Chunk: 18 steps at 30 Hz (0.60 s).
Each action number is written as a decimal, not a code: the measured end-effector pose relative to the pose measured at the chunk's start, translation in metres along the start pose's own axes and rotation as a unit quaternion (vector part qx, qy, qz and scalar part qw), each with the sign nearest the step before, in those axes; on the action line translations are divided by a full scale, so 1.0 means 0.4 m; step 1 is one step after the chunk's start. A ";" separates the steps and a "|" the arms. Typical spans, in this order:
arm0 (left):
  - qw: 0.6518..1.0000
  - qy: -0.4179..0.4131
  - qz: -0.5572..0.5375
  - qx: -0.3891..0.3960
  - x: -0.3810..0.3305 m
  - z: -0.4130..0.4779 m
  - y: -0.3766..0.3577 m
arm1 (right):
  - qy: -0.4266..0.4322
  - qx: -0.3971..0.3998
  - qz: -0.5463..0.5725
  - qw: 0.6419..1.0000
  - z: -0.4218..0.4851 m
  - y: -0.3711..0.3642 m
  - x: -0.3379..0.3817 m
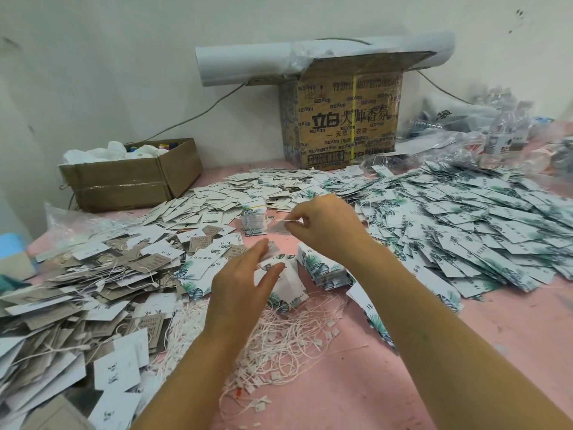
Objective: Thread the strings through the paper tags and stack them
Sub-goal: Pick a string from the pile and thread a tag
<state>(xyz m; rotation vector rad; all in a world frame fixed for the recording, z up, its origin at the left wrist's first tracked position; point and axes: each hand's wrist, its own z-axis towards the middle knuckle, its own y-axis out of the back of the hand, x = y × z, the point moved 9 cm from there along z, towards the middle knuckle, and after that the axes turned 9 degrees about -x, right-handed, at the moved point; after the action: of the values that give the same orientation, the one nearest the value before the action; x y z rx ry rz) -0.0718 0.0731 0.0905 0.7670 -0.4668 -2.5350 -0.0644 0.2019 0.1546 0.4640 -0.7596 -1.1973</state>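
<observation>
as right hand (pixel 322 228) pinches string (pixel 283 220) — it points left, level

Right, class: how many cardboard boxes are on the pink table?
2. A low open box at the back left; a taller printed box at the back centre. The clutter at the right may hide more.
</observation>
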 end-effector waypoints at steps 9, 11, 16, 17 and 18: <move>0.998 0.044 -0.037 -0.039 0.025 0.005 0.019 | 0.083 0.096 0.066 0.990 -0.021 -0.055 0.079; 0.997 0.027 -0.029 -0.064 0.021 0.007 0.033 | 0.087 0.103 0.078 0.988 -0.026 -0.064 0.086; 0.992 0.020 -0.033 -0.118 0.021 0.008 0.070 | 0.018 0.083 0.161 0.983 -0.022 -0.065 0.065; 0.991 0.005 -0.030 -0.128 0.013 0.008 0.076 | -0.019 0.069 0.171 0.983 -0.015 -0.063 0.049; 0.990 -0.009 -0.030 -0.137 0.007 0.008 0.081 | -0.061 0.064 0.171 0.981 -0.010 -0.066 0.028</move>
<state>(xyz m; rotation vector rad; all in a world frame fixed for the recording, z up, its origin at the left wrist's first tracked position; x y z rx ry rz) -0.0654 0.0451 0.1058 0.6645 -0.0982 -2.5896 -0.0767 0.1827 0.1368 0.3509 -0.9830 -0.8639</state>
